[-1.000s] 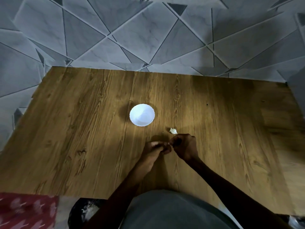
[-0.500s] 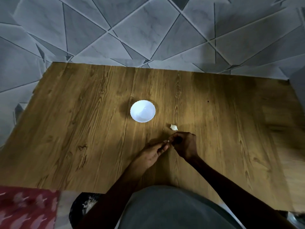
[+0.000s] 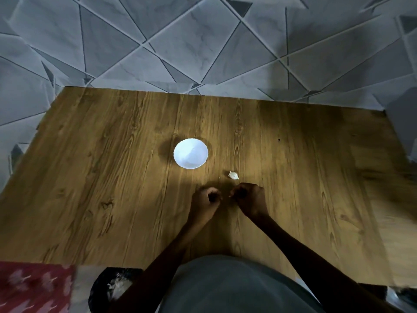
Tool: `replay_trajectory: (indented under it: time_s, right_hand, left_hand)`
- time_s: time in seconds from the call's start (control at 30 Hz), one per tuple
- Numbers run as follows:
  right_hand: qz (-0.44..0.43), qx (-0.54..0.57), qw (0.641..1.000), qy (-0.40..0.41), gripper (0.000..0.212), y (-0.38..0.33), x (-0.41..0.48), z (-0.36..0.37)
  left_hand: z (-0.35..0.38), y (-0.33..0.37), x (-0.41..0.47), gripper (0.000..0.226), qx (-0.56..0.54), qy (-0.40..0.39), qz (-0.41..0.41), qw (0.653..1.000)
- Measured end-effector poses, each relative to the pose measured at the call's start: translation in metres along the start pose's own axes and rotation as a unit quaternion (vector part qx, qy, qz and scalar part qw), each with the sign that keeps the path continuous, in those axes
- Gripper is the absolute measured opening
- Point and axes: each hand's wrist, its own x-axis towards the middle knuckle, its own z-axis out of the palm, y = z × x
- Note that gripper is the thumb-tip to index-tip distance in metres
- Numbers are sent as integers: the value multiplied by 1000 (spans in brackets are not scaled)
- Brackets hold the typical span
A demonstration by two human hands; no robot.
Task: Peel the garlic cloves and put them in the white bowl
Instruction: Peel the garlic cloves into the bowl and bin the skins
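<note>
White bowl sits close for quick drops; clove lies near right grip. It & left grip both curled (can't tell what's held, too dark).

Brown wood-grain counter. Grey marbled tiles beyond far edge, triangular pattern. Red patterned cloth bottom left. Black object beside it, whitish bits on it.

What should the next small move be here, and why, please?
Probably carry the right hand to the white bowl and drop its piece in, if peeled. The left hand sits apart, a pale bit too small to identify shows at the right fingers, and the bowl looks empty. One garlic clove lies on the table.
</note>
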Motion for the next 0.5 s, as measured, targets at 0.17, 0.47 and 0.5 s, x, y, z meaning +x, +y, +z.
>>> replay_trajectory:
  time_s: [0.17, 0.47, 0.5]
  right_hand:
    - [-22, -80, 997, -7, 6, 5, -2, 3]
    - [-94, -200, 975, -7, 49, 0, -8, 12]
    - [-110, -219, 969, -10, 59, 1, -9, 14]
  left_hand:
    - [2, -34, 2, 67, 307, 40, 174, 935]
    - [7, -53, -3, 61, 370, 12, 198, 908]
    - [6, -52, -3, 61, 368, 14, 199, 908]
